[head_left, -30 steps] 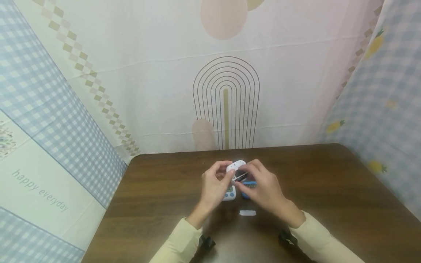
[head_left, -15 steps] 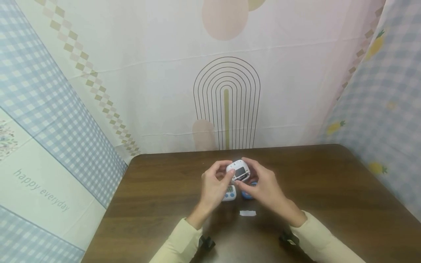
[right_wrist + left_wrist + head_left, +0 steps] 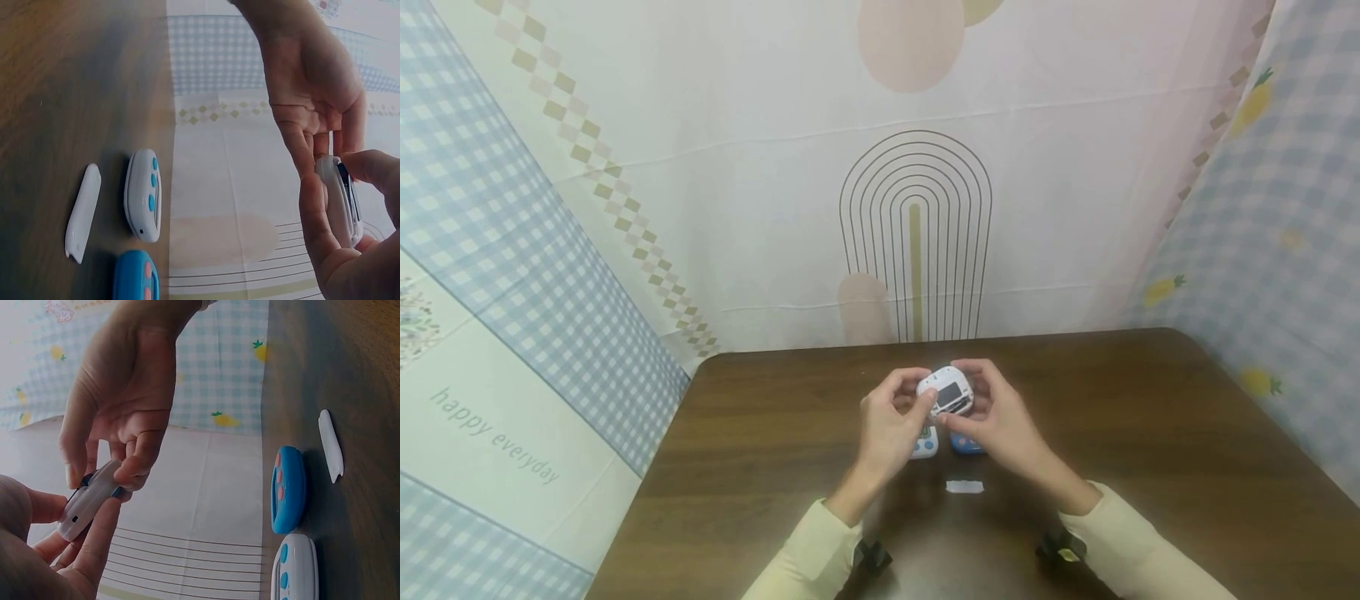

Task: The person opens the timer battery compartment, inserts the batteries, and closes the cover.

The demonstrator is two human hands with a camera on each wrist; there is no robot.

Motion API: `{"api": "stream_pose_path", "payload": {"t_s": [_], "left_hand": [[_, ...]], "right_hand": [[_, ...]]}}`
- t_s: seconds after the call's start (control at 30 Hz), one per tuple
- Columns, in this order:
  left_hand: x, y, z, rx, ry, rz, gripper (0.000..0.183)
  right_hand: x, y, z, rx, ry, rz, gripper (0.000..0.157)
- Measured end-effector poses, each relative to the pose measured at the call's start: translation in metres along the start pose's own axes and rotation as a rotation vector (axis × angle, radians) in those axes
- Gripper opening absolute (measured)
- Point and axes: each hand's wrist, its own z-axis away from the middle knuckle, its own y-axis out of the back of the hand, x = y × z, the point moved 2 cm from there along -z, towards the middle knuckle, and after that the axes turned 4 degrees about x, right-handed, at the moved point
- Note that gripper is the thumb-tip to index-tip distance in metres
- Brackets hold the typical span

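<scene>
A white digital timer (image 3: 950, 393) is held above the table with its back, which bears a dark panel and an uncovered slot along its near edge, facing the head camera. My left hand (image 3: 891, 425) grips its left side between thumb and fingers. On the right side, my right hand (image 3: 1000, 417) pinches it, the thumb at the near corner and fingers at the far edge. In the right wrist view something dark shows in the slot of the timer (image 3: 337, 200), by the right thumb. Below the hands stand a white timer (image 3: 927, 444) with blue buttons and a blue timer (image 3: 966, 443).
A small white strip (image 3: 965, 487), like a battery cover, lies on the brown table (image 3: 760, 467) nearer me than the two timers. Black wrist mounts (image 3: 872, 556) show by the sleeves. A patterned cloth (image 3: 775, 208) hangs behind the table.
The right fingers have moved off the timer's back to its far edge, so the dark panel and slot now show. The left hand keeps its grip.
</scene>
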Motion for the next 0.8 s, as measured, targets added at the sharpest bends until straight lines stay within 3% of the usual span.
{"api": "stream_pose_path", "payload": {"t_s": [0.3, 0.8], "left_hand": [[0.0015, -0.0010, 0.0001, -0.007, 0.005, -0.019, 0.021], [-0.0001, -0.0019, 0.0010, -0.012, 0.040, -0.033, 0.022]], "right_hand": [[0.0013, -0.0015, -0.0007, -0.024, -0.056, -0.096, 0.071], [0.0036, -0.0018, 0.0002, -0.007, -0.033, -0.079, 0.069]]}}
